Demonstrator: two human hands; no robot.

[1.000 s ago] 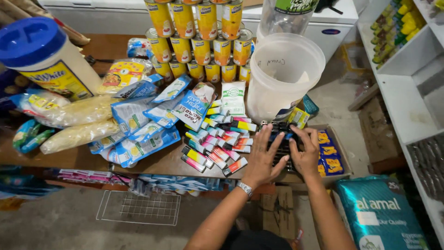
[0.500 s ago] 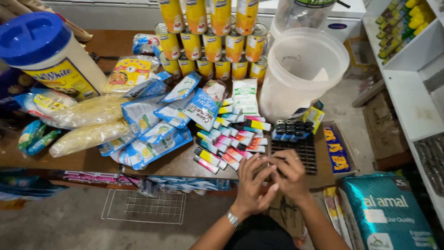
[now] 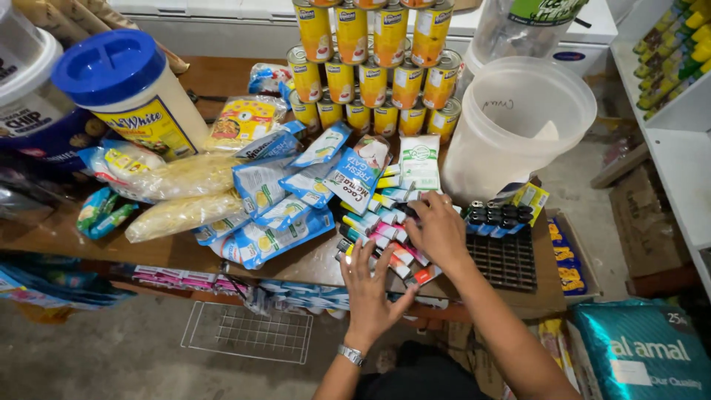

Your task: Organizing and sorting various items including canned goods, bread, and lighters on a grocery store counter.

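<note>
A row of small colourful boxes [image 3: 374, 216] lies overlapping near the front edge of a wooden counter [image 3: 311, 259]. My left hand [image 3: 372, 292], with a silver wristwatch, rests flat with fingers spread on the near end of the row. My right hand [image 3: 438, 231] lies palm down over the right side of the boxes, fingers apart. Neither hand grips a box. Just right of my right hand stands a cluster of small black-capped items [image 3: 500, 216] on a black grid tray [image 3: 505, 259].
Stacked yellow cans [image 3: 374, 67] stand at the back. A white plastic bucket [image 3: 522, 126] is at right, a blue-lidded jar [image 3: 129, 92] at left. Blue sachets [image 3: 278, 196] and pale snack bags [image 3: 181, 194] cover the middle. A teal sack [image 3: 637, 348] sits on the floor.
Both hands moved left from the black tray and the counter's front edge onto the row of small boxes. The camera view shifted slightly.
</note>
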